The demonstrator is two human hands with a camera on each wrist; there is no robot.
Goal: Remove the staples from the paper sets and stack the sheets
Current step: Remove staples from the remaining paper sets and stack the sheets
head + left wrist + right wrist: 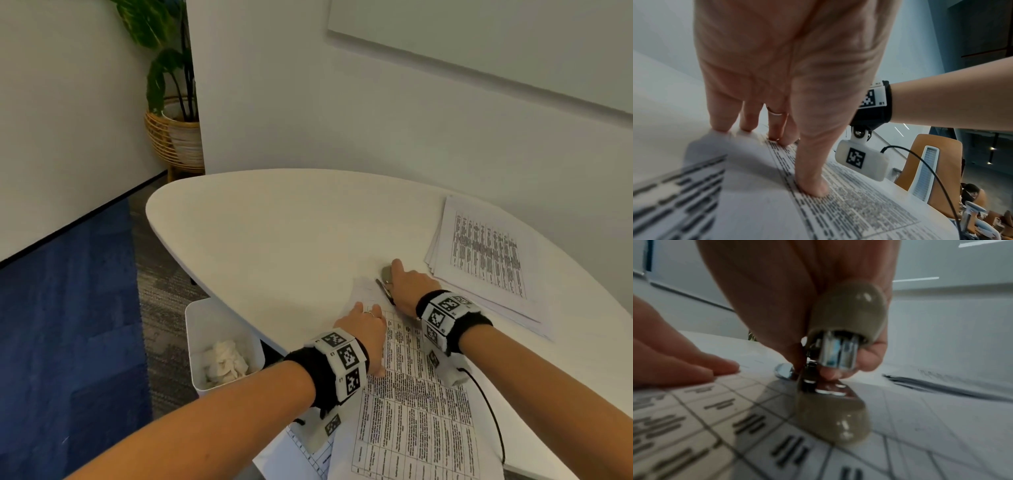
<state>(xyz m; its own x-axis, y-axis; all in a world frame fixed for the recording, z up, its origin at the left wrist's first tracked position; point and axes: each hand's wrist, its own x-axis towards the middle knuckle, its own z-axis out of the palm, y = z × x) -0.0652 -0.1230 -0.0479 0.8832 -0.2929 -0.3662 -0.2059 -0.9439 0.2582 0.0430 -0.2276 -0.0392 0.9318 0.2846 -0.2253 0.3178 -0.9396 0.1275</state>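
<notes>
Fingers of the right hand clench the staple remover at the paper set's far corner; left hand presses flat beside it. Better to lever gently, keeping the sheets pinned, or the corner may tear.

From head height we are looking down at the table; both wrist cameras are sitting close, sharing the printed sheet.

Both forearms were bare, no sleeves. Each wrist carried a black band faced with white tiles printed with black square codes. A white camera pod, black cable attached, hung under the right band. The left hand wore a thin ring.
</notes>
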